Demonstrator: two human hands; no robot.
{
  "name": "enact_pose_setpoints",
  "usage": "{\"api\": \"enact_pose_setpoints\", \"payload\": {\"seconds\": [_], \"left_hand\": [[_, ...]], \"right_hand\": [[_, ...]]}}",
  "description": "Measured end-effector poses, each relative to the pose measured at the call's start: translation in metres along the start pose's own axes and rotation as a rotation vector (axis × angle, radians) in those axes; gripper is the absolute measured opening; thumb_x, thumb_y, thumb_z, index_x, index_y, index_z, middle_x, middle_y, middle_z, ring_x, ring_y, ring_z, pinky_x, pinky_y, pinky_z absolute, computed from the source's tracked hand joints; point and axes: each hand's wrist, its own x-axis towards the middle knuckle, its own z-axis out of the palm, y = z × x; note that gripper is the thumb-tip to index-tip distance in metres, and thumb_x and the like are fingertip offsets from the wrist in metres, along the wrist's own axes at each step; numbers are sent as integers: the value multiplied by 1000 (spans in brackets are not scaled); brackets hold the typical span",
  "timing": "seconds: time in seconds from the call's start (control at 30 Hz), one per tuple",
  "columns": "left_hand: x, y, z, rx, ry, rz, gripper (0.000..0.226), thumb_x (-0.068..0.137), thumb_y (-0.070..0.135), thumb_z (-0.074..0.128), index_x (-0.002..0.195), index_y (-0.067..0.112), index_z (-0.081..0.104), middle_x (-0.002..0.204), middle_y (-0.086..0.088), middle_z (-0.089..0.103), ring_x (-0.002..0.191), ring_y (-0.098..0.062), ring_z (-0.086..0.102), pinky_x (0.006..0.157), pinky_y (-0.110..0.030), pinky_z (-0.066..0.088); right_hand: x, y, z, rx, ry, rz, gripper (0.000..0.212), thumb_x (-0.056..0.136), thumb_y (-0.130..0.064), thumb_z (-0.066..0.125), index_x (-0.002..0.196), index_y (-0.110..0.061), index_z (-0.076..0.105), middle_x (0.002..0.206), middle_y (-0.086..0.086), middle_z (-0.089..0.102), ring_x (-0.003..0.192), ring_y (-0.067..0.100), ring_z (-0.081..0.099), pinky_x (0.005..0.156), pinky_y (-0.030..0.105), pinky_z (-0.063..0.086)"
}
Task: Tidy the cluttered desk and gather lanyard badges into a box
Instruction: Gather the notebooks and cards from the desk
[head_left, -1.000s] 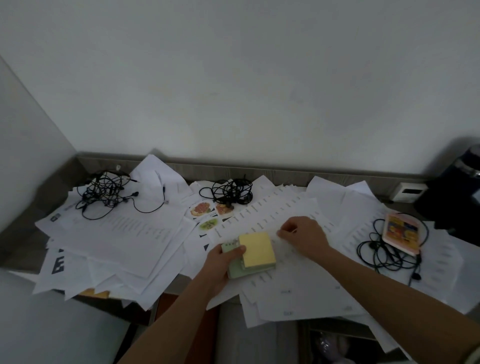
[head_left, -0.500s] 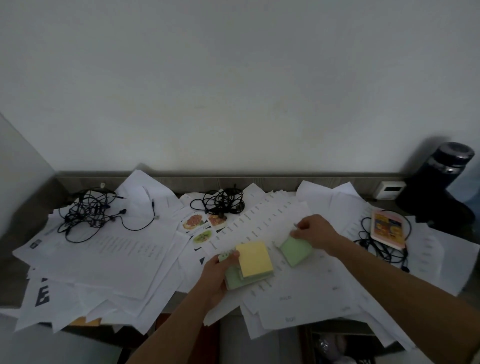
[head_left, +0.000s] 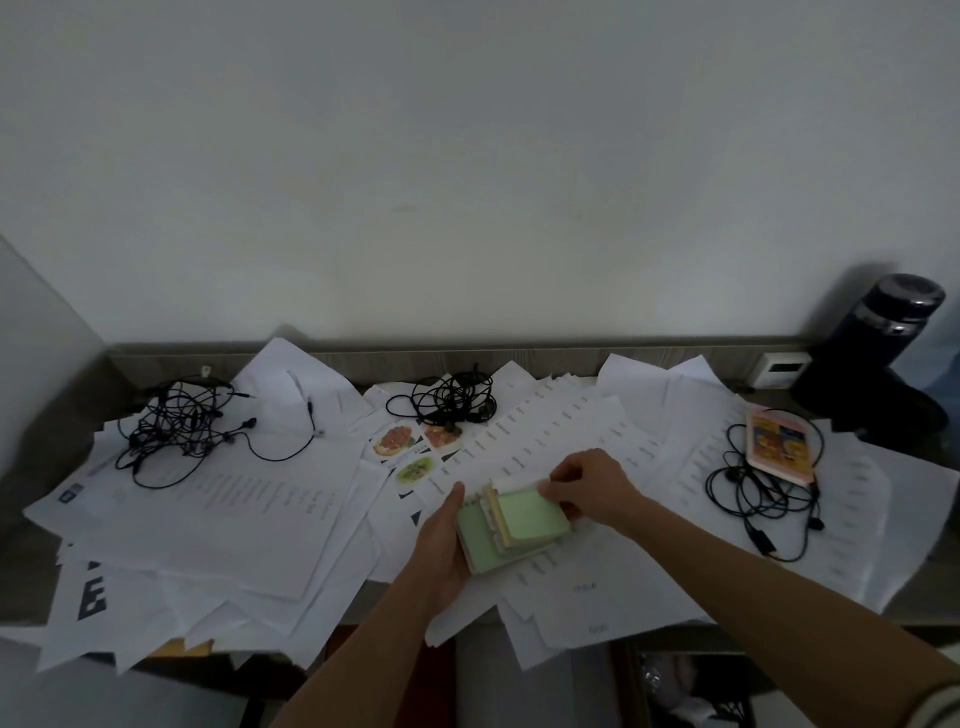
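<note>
View from my head, looking down at a desk (head_left: 31, 571) buried in loose white papers (head_left: 234, 493), against a plain wall.

My left hand (head_left: 441, 540) grips a stack of sticky-note pads (head_left: 480, 545) from its left side, thumb raised along the far edge and fingers underneath, just above the papers near the front middle of the desk. Half a second ago my right hand (head_left: 592, 488) was lifting a loose green pad (head_left: 530, 514) off the papers just to the right. Now that pad lies on top of the stack and covers the yellow pad that showed before. My right fingertips are curled and pinch its far right edge. I have not let go.

So one more stray item is gathered. I judge the note pads are nearly collected, and the stack needs a place to be set down.

I see no lanyard badges and no box. Three black cable tangles lie on the papers: one far left (head_left: 176, 431), one at the back middle (head_left: 452, 400), and one on the right (head_left: 753, 493) under a pink-edged colourful pack (head_left: 779, 449). They look like earphone leads, but I cannot rule out lanyards among them. Small food picture cards (head_left: 397, 439) lie near the middle tangle. A dark flask (head_left: 893, 332) stands at the back right. The badge part of the task seems not yet begun.
</note>
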Motion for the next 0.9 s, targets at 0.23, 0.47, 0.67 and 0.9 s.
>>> {"api": "enact_pose_setpoints", "payload": {"seconds": [0.23,0.47,0.67,0.9], "left_hand": [[1,-5,-1,187,-20,138,53,75,30,75,119,3,63,114,-16,70,103,-33,68,82,-43,57],[8,-1,16,375,43,179,35,73,14,80,103,2,69,97,-17,74,86,-34,72,70,-39,59],[4,-23,78,369,-79,152,34,75,12,74,106,-1,68,100,-20,73,89,-36,71,71,-40,59],[5,-72,125,403,-11,108,50,71,9,82,115,1,61,107,-19,71,96,-37,69,82,-51,57]], "right_hand": [[-6,8,-24,82,106,-28,17,82,-27,76,87,-12,69,81,8,71,65,17,69,54,25,55],[-11,56,-146,-134,482,-33,12,84,-30,72,87,-20,67,79,-5,66,76,15,65,63,28,53],[-4,113,-222,-439,441,114,28,81,-36,69,105,-22,69,107,6,69,101,27,64,79,30,44],[27,139,-256,-485,126,60,86,71,-47,79,143,-18,42,141,8,50,128,28,48,108,41,38]]}}
